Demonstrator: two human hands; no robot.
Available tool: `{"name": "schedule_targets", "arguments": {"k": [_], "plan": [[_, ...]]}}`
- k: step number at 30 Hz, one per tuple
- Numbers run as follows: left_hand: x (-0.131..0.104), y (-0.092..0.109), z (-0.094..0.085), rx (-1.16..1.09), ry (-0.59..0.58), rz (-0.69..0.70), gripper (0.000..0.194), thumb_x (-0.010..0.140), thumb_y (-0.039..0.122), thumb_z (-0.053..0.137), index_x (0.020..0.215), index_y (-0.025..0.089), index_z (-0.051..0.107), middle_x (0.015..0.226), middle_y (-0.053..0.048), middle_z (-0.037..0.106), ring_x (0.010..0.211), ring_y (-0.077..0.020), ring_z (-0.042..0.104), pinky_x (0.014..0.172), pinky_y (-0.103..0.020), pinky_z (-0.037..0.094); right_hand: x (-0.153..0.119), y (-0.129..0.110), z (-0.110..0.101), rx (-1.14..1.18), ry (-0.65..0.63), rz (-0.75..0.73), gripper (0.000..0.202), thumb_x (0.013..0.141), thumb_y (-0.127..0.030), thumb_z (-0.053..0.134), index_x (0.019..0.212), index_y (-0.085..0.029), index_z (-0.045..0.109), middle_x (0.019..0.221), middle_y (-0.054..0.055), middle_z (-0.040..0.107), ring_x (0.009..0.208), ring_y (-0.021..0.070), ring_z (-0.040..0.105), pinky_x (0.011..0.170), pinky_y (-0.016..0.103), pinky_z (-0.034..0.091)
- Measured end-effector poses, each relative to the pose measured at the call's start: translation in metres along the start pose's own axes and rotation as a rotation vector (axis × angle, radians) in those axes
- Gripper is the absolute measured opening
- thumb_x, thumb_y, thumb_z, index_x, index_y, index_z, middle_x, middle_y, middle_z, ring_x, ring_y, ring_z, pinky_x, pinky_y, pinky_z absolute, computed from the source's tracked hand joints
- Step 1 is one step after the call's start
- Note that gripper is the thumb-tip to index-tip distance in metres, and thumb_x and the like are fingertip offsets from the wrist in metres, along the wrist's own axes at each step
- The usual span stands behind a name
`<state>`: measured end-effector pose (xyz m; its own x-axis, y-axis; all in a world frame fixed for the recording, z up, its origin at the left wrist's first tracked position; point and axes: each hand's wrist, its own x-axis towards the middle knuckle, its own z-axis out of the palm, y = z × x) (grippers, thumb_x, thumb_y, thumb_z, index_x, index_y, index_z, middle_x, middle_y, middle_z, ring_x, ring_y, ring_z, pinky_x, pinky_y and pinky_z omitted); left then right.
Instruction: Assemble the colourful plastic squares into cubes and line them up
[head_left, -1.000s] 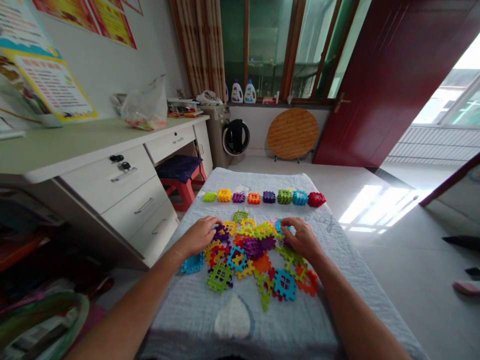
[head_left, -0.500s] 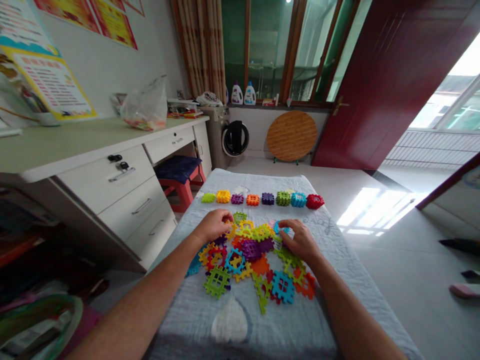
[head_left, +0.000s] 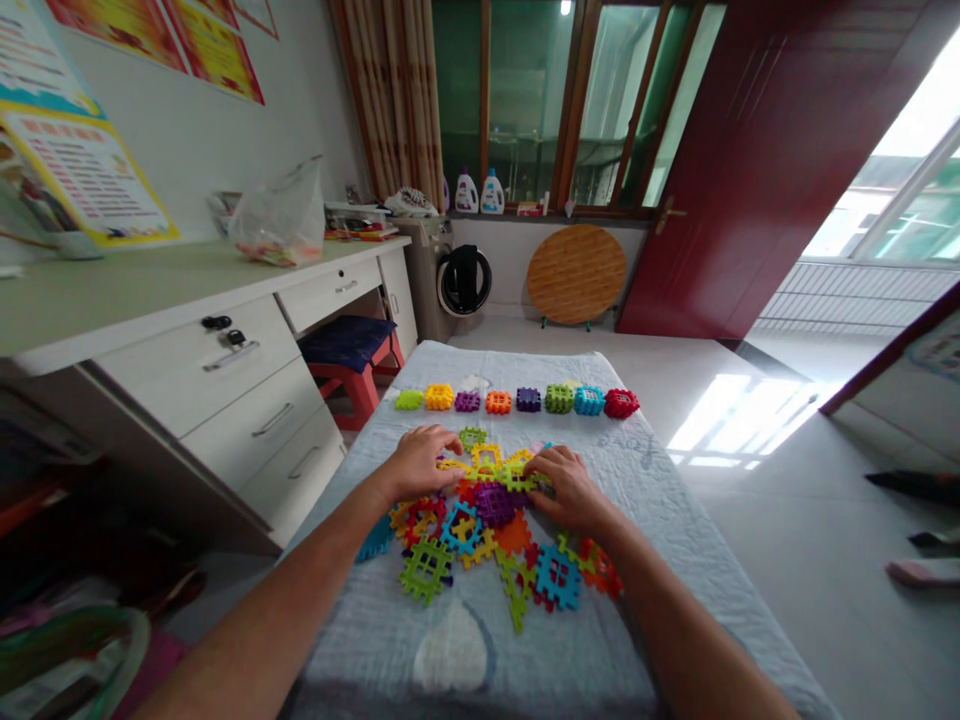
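Note:
My left hand [head_left: 421, 463] is at the left of a loose heap of flat plastic interlocking pieces. Its thumb and fingers close on a yellow interlocking piece [head_left: 452, 465]. At the heap's right side my right hand [head_left: 568, 487] has its thumb and fingertips around the edge of a yellow-green interlocking piece [head_left: 516, 476]. Just below lies a purple piece [head_left: 496, 505]. Nearer to me are a blue square piece [head_left: 558, 572], a green square piece [head_left: 425, 569] and a green triangular piece [head_left: 514, 588]. My right hand hides some pieces beneath it.
A row of several assembled cubes, from a lime one [head_left: 409, 400] to a red one [head_left: 622, 404], stands beyond the heap. All lie on a cloth-covered table [head_left: 375, 640]. A white desk [head_left: 225, 280] and a stool [head_left: 352, 345] are to the left.
My right hand has moved left from near a blue piece and closed on the yellow-green piece. My left hand stays near the yellow piece. The view has shifted slightly.

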<state>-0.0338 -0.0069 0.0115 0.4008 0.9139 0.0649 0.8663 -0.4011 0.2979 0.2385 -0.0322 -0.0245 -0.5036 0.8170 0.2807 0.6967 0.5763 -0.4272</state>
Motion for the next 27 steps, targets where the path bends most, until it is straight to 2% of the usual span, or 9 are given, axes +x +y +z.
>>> {"name": "schedule_targets", "arguments": {"k": [4, 8, 12, 18, 21, 27], "plan": [[0.017, 0.009, 0.0, 0.033, 0.033, -0.022, 0.023, 0.076, 0.028, 0.058, 0.096, 0.022, 0.066, 0.105, -0.005, 0.066, 0.102, -0.0233, 0.058, 0.091, -0.033, 0.04, -0.002, 0.005, -0.001, 0.008, 0.031, 0.032, 0.019, 0.071, -0.017, 0.062, 0.089, -0.023, 0.062, 0.091, 0.004, 0.061, 0.095, 0.0229, 0.048, 0.086, 0.038, 0.037], [0.034, 0.021, 0.018, 0.096, 0.006, -0.088, 0.023, 0.076, 0.027, 0.056, 0.096, 0.021, 0.066, 0.102, -0.009, 0.069, 0.099, -0.027, 0.06, 0.088, -0.038, 0.042, -0.005, 0.011, -0.006, -0.006, 0.079, 0.066, 0.024, 0.067, -0.014, 0.058, 0.09, -0.022, 0.059, 0.091, 0.005, 0.06, 0.093, 0.0232, 0.049, 0.085, 0.038, 0.038], [0.042, 0.029, 0.03, 0.101, -0.018, -0.125, 0.025, 0.073, 0.028, 0.059, 0.097, 0.023, 0.066, 0.097, -0.008, 0.07, 0.098, -0.0281, 0.061, 0.087, -0.041, 0.041, -0.007, 0.019, -0.009, -0.012, 0.12, 0.063, 0.031, 0.07, -0.015, 0.056, 0.1, -0.021, 0.059, 0.098, 0.007, 0.06, 0.097, 0.0245, 0.05, 0.087, 0.039, 0.039], [0.05, 0.025, 0.029, 0.06, -0.108, -0.152, 0.019, 0.07, 0.025, 0.059, 0.086, 0.023, 0.069, 0.09, -0.002, 0.07, 0.087, -0.0218, 0.064, 0.075, -0.031, 0.045, -0.008, 0.027, -0.006, -0.001, 0.147, 0.061, 0.031, 0.075, -0.019, 0.056, 0.105, -0.02, 0.059, 0.101, 0.007, 0.06, 0.097, 0.0243, 0.052, 0.089, 0.04, 0.04], [0.05, 0.024, 0.027, 0.065, -0.125, -0.149, 0.017, 0.069, 0.023, 0.058, 0.083, 0.023, 0.069, 0.093, -0.002, 0.07, 0.09, -0.0213, 0.063, 0.076, -0.03, 0.045, -0.007, 0.027, -0.007, 0.005, 0.146, 0.076, 0.031, 0.074, -0.018, 0.055, 0.105, -0.019, 0.059, 0.1, 0.008, 0.061, 0.096, 0.0238, 0.052, 0.089, 0.04, 0.04], [0.045, 0.027, 0.029, 0.084, -0.117, -0.106, 0.028, 0.071, 0.03, 0.06, 0.098, 0.026, 0.067, 0.103, -0.004, 0.066, 0.1, -0.0253, 0.059, 0.086, -0.037, 0.043, -0.006, 0.027, -0.008, 0.016, 0.149, 0.1, 0.03, 0.073, -0.016, 0.054, 0.103, -0.018, 0.06, 0.099, 0.007, 0.061, 0.095, 0.0233, 0.052, 0.089, 0.039, 0.041]]}}
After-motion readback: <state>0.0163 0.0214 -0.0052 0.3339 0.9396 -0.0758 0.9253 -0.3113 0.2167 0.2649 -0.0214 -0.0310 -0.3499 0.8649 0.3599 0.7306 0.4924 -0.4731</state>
